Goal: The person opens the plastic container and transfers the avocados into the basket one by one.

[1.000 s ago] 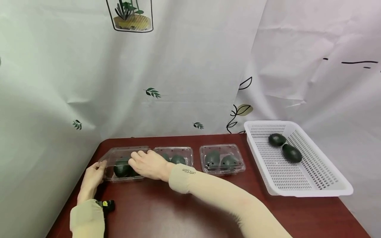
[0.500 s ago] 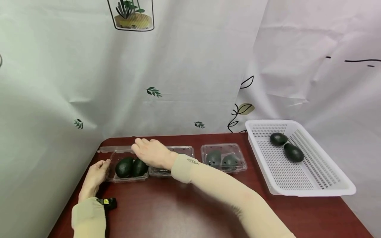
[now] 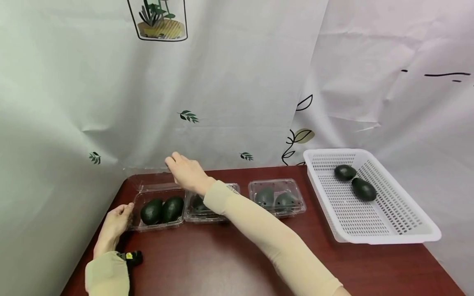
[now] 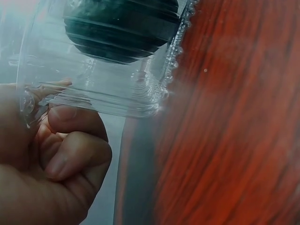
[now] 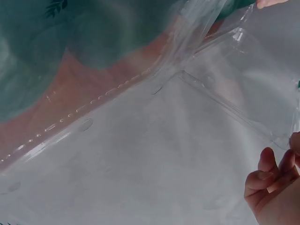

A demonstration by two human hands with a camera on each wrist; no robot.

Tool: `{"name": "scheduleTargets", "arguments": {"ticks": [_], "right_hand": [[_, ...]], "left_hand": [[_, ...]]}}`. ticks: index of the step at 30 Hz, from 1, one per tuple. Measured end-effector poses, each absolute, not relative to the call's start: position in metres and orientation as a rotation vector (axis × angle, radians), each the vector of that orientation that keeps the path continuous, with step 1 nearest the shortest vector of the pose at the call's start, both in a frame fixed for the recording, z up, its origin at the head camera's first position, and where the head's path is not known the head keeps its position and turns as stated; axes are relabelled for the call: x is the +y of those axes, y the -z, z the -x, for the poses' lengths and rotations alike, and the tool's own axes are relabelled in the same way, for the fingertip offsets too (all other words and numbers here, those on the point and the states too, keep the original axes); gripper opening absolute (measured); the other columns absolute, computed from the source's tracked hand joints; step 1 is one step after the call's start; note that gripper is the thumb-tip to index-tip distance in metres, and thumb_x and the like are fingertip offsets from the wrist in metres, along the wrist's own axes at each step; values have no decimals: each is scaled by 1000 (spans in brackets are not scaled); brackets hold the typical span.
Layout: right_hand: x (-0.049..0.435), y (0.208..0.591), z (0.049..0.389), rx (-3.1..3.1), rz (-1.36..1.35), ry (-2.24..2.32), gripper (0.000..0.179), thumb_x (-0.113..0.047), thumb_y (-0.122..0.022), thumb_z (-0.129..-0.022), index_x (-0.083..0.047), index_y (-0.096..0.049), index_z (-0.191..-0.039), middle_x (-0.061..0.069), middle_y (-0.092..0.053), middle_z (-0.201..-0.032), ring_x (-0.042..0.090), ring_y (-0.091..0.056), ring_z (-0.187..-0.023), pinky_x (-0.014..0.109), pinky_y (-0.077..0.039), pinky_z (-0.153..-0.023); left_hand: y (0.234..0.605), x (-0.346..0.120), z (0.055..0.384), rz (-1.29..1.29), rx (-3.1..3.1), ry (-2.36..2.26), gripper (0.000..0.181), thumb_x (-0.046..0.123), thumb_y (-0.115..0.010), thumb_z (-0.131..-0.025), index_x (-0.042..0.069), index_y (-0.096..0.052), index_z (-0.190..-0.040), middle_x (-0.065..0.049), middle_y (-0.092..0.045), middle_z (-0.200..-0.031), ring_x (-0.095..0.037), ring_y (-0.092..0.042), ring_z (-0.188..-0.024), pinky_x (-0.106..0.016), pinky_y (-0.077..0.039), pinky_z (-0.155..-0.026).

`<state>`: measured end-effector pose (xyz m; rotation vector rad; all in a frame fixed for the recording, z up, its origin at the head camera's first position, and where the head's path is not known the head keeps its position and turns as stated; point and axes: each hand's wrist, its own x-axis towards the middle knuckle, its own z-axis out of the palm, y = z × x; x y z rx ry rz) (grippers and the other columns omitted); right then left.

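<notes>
A clear plastic clamshell container [image 3: 157, 227] lies opened at the table's left. Two dark green avocados [image 3: 173, 209] sit side by side in its base. At the base's left edge, my left hand [image 3: 115, 222] pinches the rim; the left wrist view has the thumb and curled fingers on the clear plastic [image 4: 126, 105], below an avocado [image 4: 122, 33]. My right hand [image 3: 188, 173] is raised at the back, holding the edge of the clear lid [image 3: 148, 177], which stands up behind the base. In the right wrist view, its fingers [image 5: 267, 161] pinch the lid's corner.
Directly right stands another clamshell [image 3: 207, 219], partly hidden by my right forearm. Farther right is a closed clamshell [image 3: 277, 196] with two avocados. A white perforated basket [image 3: 389, 238] at the right holds two avocados [image 3: 364, 189]. A patterned cloth [image 3: 237, 82] hangs behind the table.
My right hand has risen and moved back, swinging the lid up and away from the base, so both avocados now show uncovered. The left hand stays at the container's left edge.
</notes>
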<state>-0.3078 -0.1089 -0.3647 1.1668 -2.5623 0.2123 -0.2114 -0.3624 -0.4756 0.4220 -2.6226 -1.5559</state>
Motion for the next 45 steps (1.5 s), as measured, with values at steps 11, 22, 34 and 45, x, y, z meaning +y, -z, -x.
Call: {"name": "scheduleTargets", "arguments": {"ticks": [11, 22, 34, 45], "right_hand": [[-113, 358, 329, -2676, -1060, -283, 28, -15, -47, -102, -21, -54, -128, -1, -49, -113, 9, -51, -87, 24, -43, -57], [-129, 359, 352, -2867, -893, -352, 37, -14, -51, -101, -22, -56, -136, 0, -50, -126, 10, -56, -93, 24, -46, -61], [-126, 398, 372, -3164, -751, -441, 25, -18, -47, -102, -13, -63, -121, 12, -36, -145, 24, -43, -122, 35, -42, -86], [-124, 403, 375, -3432, -863, -577, 20, -20, -43, -105, -13, -60, -98, 1, -51, -95, 12, -35, -62, 30, -38, -63]], "left_hand": [[477, -363, 214, -407, -2654, 1582, 47, 44, -40, -104, 0, -49, -88, 2, -43, -65, -12, -43, -56, -30, -39, -52], [475, -372, 202, -430, -2668, 1591, 46, 43, -42, -104, 3, -49, -83, 1, -43, -67, -13, -43, -56, -30, -39, -53], [478, -367, 200, -396, -2662, 1604, 45, 43, -43, -104, 4, -49, -84, 1, -40, -65, -13, -41, -55, -30, -38, -52], [478, -371, 201, -371, -2635, 1652, 45, 43, -45, -103, 3, -49, -84, 3, -40, -64, -11, -40, -52, -29, -37, -50]]}}
